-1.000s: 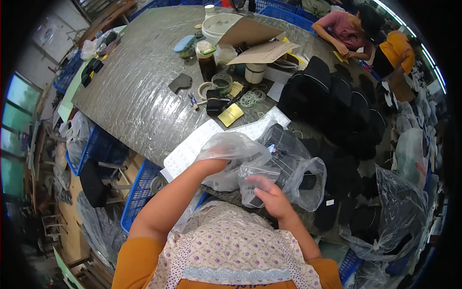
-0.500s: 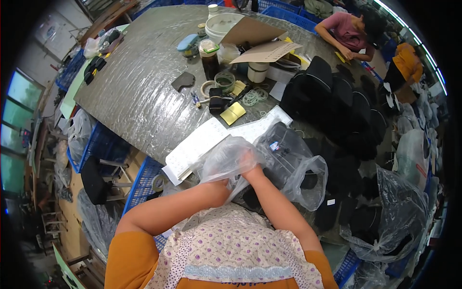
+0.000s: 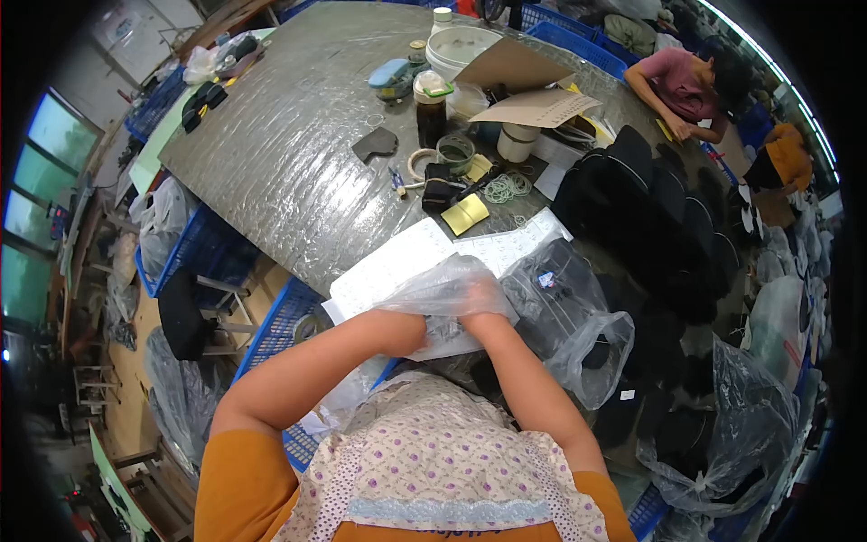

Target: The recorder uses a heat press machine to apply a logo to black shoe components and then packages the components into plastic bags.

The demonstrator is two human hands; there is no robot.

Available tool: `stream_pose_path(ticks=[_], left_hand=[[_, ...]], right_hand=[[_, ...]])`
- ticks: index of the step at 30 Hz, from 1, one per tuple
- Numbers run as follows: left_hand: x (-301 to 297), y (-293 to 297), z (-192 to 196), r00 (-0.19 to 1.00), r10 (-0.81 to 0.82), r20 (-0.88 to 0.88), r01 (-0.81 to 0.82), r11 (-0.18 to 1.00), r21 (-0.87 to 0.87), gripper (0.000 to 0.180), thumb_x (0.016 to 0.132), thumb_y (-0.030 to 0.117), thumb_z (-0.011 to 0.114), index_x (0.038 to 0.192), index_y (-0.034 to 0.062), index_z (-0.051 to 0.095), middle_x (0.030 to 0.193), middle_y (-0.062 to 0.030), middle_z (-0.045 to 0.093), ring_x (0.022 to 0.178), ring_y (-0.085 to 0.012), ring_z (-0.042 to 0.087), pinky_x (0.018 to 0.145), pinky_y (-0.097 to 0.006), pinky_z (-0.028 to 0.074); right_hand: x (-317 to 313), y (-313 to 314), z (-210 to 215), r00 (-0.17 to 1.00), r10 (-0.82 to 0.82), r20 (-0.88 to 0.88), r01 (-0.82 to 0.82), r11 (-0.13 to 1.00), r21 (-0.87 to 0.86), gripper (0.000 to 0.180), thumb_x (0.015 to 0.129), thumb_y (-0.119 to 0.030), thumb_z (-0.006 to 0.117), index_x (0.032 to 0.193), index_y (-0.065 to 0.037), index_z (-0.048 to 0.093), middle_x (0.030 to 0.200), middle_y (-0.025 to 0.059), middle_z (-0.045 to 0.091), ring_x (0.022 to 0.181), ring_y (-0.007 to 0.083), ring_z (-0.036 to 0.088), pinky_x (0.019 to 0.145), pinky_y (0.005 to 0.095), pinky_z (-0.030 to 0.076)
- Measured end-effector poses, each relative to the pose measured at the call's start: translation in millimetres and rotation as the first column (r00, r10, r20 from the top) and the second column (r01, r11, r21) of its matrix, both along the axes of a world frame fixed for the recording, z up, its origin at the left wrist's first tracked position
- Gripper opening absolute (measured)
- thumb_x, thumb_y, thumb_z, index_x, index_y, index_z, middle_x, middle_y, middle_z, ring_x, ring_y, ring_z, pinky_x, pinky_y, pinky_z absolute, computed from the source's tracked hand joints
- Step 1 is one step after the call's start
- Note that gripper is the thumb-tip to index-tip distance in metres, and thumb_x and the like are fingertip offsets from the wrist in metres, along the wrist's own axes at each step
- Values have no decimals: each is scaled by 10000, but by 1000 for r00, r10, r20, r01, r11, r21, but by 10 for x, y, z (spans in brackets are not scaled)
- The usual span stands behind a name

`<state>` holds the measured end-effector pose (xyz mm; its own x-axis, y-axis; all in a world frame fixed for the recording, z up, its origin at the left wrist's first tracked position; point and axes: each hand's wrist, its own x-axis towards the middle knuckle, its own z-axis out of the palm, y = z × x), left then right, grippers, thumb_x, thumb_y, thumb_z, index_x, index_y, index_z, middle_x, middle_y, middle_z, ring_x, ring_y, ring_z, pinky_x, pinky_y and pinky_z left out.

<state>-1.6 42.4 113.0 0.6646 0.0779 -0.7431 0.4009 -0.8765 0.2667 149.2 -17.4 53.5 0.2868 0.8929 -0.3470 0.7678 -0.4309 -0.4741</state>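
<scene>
Both my hands are buried in a clear plastic bag (image 3: pixel 452 289) at the near edge of the table. My left hand (image 3: pixel 417 327) sits inside the bag's lower left part, and my right hand (image 3: pixel 483 312) is pressed against it under the film. Both grip the plastic. A second clear bag (image 3: pixel 578 334) with dark items inside lies just to the right. White sheets (image 3: pixel 397 266) lie under the bags.
The table (image 3: pixel 289 172) is covered in shiny film. On it stand a dark jar (image 3: pixel 430 107), tape rolls (image 3: pixel 454 149), a yellow pad (image 3: pixel 465 214), rubber bands (image 3: pixel 506 188), cardboard (image 3: pixel 533 108) and a stack of black caps (image 3: pixel 659 217). Another person (image 3: pixel 686 86) works at the far right. Blue crates (image 3: pixel 203 257) stand left.
My hands have come together inside the clear bag; a second ago the right hand was lower and apart. The view has shifted slightly.
</scene>
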Motion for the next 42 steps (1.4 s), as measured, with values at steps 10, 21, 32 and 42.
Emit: stream_pose_path(ticks=[10, 21, 32, 42], left_hand=[[-28, 102, -263, 851, 249, 463, -307, 950, 53, 207, 776, 116, 539, 942, 31, 627, 951, -164, 622, 880, -329, 588, 770, -398, 458], [15, 98, -7, 330, 891, -313, -571, -75, -817, 260, 891, 103, 453, 1128, 26, 530, 1103, -116, 565, 925, -201, 581, 745, -302, 482], [54, -45, 252, 459, 883, -94, -525, 184, -831, 389, 898, 177, 486, 1220, -38, 449, 1115, -142, 558, 908, -185, 575, 786, -289, 467], [102, -310, 22, 374, 905, -204, -355, -64, -933, 438, 734, 26, 676, 1135, -26, 509, 943, -70, 604, 807, -135, 574, 708, -256, 467]], right_hand=[[-116, -232, 186, 977, -117, -179, 133, 988, 78, 316, 797, -242, 547, 1009, -13, 594, 1043, 215, 580, 984, 361, 540, 856, 398, 432], [-183, -852, 663, 850, 22, -526, 128, 961, 246, 498, 819, -106, 527, 1264, 47, 366, 1239, 302, 414, 1176, 370, 413, 971, 377, 338], [1, -1099, 485, -112, -61, -992, 610, 784, -117, 147, 920, -151, 483, 996, -28, 508, 934, 87, 601, 792, 143, 591, 703, 320, 519], [123, -1163, 592, -121, 0, -993, 696, 713, -85, 102, 899, -99, 506, 971, -27, 508, 963, 116, 604, 852, 177, 603, 740, 340, 522]])
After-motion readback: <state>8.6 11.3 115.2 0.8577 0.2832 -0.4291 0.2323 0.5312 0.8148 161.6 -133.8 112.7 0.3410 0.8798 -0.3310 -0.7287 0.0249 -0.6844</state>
